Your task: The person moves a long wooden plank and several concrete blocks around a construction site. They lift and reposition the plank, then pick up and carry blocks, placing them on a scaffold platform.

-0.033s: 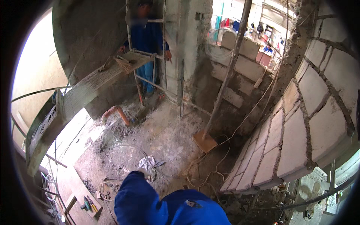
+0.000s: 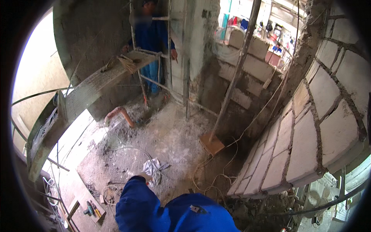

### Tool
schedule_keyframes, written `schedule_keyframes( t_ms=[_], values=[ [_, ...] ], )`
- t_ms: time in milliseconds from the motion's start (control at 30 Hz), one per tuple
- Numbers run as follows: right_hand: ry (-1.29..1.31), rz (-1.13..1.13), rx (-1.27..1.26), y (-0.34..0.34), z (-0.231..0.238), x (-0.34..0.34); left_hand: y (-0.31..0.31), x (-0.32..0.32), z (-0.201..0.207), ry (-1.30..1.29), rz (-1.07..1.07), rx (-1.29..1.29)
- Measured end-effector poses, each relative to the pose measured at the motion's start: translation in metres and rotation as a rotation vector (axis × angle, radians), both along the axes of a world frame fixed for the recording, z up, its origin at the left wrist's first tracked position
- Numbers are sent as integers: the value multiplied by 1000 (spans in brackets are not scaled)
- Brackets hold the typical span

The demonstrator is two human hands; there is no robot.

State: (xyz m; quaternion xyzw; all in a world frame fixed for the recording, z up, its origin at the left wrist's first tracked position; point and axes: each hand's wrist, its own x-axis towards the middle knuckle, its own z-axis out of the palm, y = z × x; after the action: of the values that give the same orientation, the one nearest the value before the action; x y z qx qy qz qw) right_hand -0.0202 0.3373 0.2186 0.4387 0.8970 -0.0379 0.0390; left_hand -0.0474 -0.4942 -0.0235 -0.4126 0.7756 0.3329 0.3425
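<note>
My left hand point(image 2: 146, 177) shows just past the cuff of a blue sleeve point(image 2: 137, 201) at the lower middle. It is small in the picture, and its fingers cannot be made out. Close in front of it, a crumpled whitish cloth or bag point(image 2: 155, 169) lies on the dusty floor; whether the hand touches it I cannot tell. A thin cable point(image 2: 135, 148) runs across the rubble to that bundle. More blue clothing of mine fills the bottom middle, and my right hand does not show.
A co-worker in blue point(image 2: 152, 42) stands behind a metal scaffold frame point(image 2: 170, 50). A long plank point(image 2: 96, 85) spans the left. A pole point(image 2: 235, 73) rests on a wooden board point(image 2: 211, 144). An orange pipe point(image 2: 119, 113) sticks up. Hand tools point(image 2: 92, 209) lie lower left; a block wall point(image 2: 297, 135) rises right.
My left forearm has shifted slightly, and more of the hand now shows beyond the cuff beside the crumpled bundle. The co-worker stays in the same place.
</note>
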Motion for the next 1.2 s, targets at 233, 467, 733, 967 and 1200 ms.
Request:
schedule_keyframes(
  t_ms=[233,467,733,967,1200],
  values=[
    [-60,58,-82,98,-81,10,98,18,11,193,444,352],
    [239,162,-234,155,-131,12,189,-109,17,221,-313,302],
    [207,-80,-250,107,-92,9,229,-147,-5,475,-300,251],
    [246,-47,84,116,-125,9,194,-95,-55,187,94,388],
    [229,-163,-94,144,-161,11,171,-78,-70,46,322,481]
  ],
)
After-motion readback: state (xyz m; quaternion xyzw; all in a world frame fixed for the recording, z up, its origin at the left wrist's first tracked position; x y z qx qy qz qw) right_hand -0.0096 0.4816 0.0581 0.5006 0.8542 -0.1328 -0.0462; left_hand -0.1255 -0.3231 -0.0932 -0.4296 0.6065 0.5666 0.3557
